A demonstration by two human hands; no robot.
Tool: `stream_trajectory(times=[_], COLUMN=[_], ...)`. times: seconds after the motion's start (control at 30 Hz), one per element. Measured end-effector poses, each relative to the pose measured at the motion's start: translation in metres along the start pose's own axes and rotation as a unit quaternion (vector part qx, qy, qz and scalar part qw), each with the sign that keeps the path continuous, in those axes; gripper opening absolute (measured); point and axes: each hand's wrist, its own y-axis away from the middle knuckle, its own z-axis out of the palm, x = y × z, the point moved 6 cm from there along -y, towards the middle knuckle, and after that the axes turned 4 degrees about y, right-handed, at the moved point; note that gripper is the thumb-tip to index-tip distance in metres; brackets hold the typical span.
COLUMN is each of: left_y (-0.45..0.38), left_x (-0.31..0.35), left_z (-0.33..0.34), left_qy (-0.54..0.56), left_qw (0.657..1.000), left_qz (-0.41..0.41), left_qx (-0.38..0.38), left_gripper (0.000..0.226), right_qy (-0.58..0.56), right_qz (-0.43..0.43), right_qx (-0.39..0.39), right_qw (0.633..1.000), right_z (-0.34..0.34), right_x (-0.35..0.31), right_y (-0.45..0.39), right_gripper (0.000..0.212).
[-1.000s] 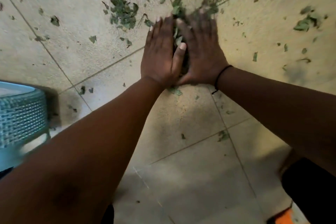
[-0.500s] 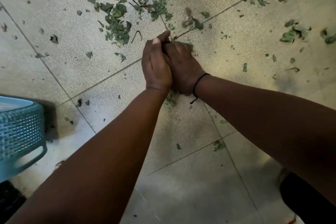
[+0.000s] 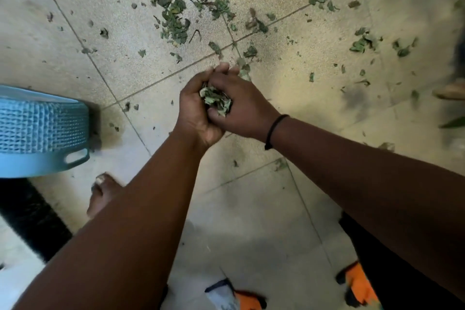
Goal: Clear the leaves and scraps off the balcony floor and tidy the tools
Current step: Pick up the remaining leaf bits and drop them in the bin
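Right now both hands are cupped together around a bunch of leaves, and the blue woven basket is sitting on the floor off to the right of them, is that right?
Not quite: the blue woven basket sits to the left of the hands, not the right. The head view shows it. The rest holds: the left hand and right hand are cupped together around a bunch of leaves.

No readable txt, labels, brands or nos. anywhere in the frame: not on the floor tiles, the leaf scraps or the items along the frame edges.
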Motion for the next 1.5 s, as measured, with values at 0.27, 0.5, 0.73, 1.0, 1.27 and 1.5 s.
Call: stream_trajectory(times=[0.27, 0.5, 0.73, 1.0, 1.27, 1.5], left_y=[0.19, 0.348, 0.465, 0.574, 0.633, 0.616], left_x=[0.0, 0.067, 0.157, 0.242, 0.252, 0.226], left_z=[0.089, 0.21, 0.321, 0.404, 0.464, 0.524], left_qy=[0.087, 0.044, 0.025, -0.006, -0.104, -0.134], left_qw=[0.996, 0.998, 0.998, 0.988, 0.983, 0.979], left_qz=[0.003, 0.037, 0.054, 0.074, 0.015, 0.023], left_qx=[-0.029, 0.004, -0.033, -0.135, -0.153, -0.149], left_gripper=[0.023, 0.037, 0.025, 0.024, 0.025, 0.03], right_qy=[-0.019, -0.076, -0.147, -0.206, -0.274, -0.269], right_qz=[-0.004, -0.033, -0.005, -0.029, -0.013, -0.01], right_qx=[0.068, 0.133, 0.172, 0.281, 0.37, 0.404], right_qw=[0.997, 0.988, 0.974, 0.937, 0.888, 0.874], right_z=[-0.092, -0.202, -0.291, -0.341, -0.39, -0.456], right_x=[-0.157, -0.329, -0.49, -0.624, -0.677, -0.649], right_y=[0.093, 0.108, 0.094, 0.067, 0.087, 0.084], right_gripper=[0.056, 0.037, 0.046, 0.04, 0.037, 0.043])
